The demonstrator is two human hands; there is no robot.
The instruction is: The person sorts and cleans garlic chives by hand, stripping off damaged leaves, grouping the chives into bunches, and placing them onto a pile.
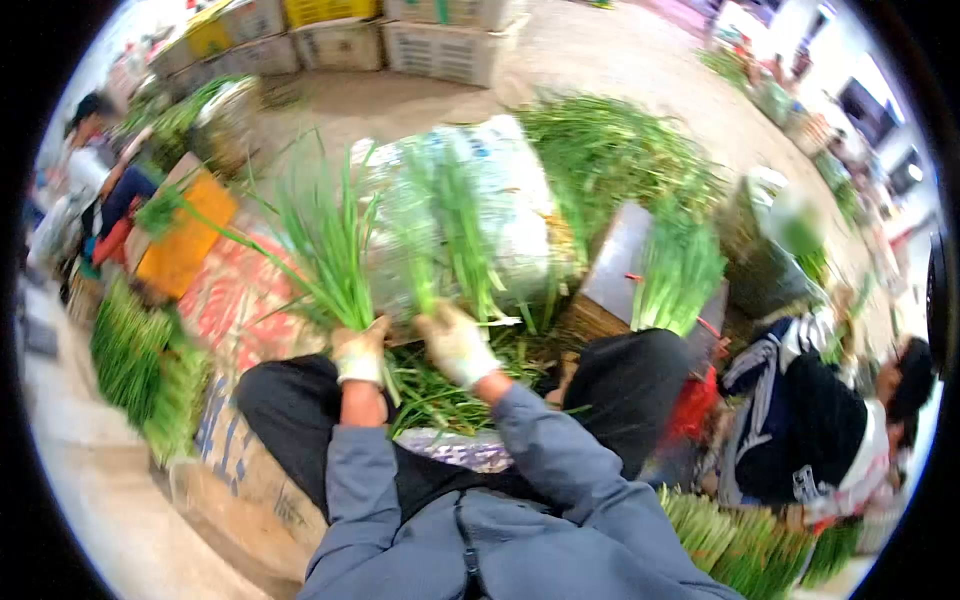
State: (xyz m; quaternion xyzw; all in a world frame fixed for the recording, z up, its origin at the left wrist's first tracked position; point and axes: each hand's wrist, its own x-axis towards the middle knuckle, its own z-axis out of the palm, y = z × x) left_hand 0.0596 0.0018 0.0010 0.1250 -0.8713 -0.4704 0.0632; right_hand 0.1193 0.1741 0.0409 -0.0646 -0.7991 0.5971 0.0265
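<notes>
My left hand (362, 352), in a pale work glove, is closed around the lower stems of a bunch of green onions (335, 265), whose long leaves fan up and away from me. My gloved right hand (455, 342) grips the base of a thinner, motion-blurred bunch of stalks (415, 240). Just beyond it, another few stalks (465, 225) lie on a white plastic-covered bundle (515, 190), white ends toward me. Loose green leaves (440, 400) are strewn below my hands, between my knees.
A large heap of greens (620, 150) lies beyond the bundle. At my right knee, a bunch (675, 270) rests on a grey-topped box (612, 260). An orange board (185, 235) stands left. Crates (440, 52) line the back. People sit at left and right (815, 420).
</notes>
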